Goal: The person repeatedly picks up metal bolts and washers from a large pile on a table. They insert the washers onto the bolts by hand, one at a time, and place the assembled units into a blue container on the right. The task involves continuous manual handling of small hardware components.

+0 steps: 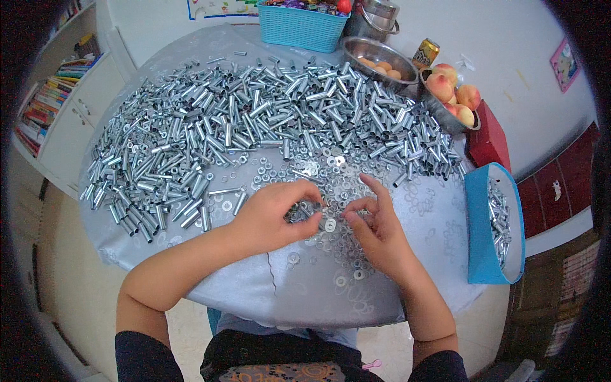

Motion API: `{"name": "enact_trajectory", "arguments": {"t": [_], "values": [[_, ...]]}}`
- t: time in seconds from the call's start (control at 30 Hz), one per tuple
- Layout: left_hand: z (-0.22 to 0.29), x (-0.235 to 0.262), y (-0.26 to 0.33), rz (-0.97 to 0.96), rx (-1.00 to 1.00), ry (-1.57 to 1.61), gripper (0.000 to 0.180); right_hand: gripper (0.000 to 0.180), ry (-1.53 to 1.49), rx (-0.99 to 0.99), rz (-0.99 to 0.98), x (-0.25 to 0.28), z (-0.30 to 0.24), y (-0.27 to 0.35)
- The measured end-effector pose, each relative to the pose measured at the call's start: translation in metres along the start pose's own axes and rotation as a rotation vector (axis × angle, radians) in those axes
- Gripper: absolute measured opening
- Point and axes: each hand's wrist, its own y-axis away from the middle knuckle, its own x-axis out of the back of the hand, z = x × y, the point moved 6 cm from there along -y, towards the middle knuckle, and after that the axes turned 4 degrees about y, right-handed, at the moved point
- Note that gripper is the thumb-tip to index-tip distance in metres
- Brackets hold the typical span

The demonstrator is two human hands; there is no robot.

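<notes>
My left hand [273, 215] hovers over the near middle of the table, its fingers curled round toward the thumb. Whatever lies inside its grip is mostly hidden. Close by on the right, my right hand [377, 228] has thumb and a finger bent together while another finger points up and away. Anything between those fingertips is too small to make out. Beneath and between both hands spreads a scatter of flat metal washers [330, 225]. Beyond them, small nuts [264, 173] lie loose, and a wide heap of shiny metal sleeves [254, 108] covers the far and left table.
A blue fabric bin [476, 235] with metal parts stands at the right edge. Along the back are a turquoise basket [299, 32], a steel bowl [410, 79] of eggs, a can [426, 53], a bowl of peaches [468, 97] and a red box [489, 137].
</notes>
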Motion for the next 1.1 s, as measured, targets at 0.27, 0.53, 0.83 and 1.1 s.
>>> {"name": "enact_trajectory", "arguments": {"t": [0.27, 0.53, 0.83, 1.1], "values": [[0.006, -0.012, 0.002, -0.058, -0.141, -0.094, 0.023, 0.068, 0.544, 0.375, -0.030, -0.009, -0.015, 0.000], [0.010, -0.014, 0.002, -0.040, -0.247, -0.059, 0.018, 0.074, 0.459, 0.258, -0.143, -0.018, -0.013, -0.001], [0.009, -0.013, 0.003, -0.006, -0.284, -0.117, 0.019, 0.071, 0.444, 0.255, -0.018, -0.010, -0.026, 0.006], [0.007, -0.011, 0.001, -0.034, -0.284, -0.161, 0.018, 0.061, 0.378, 0.245, -0.006, -0.006, -0.023, 0.007]]}}
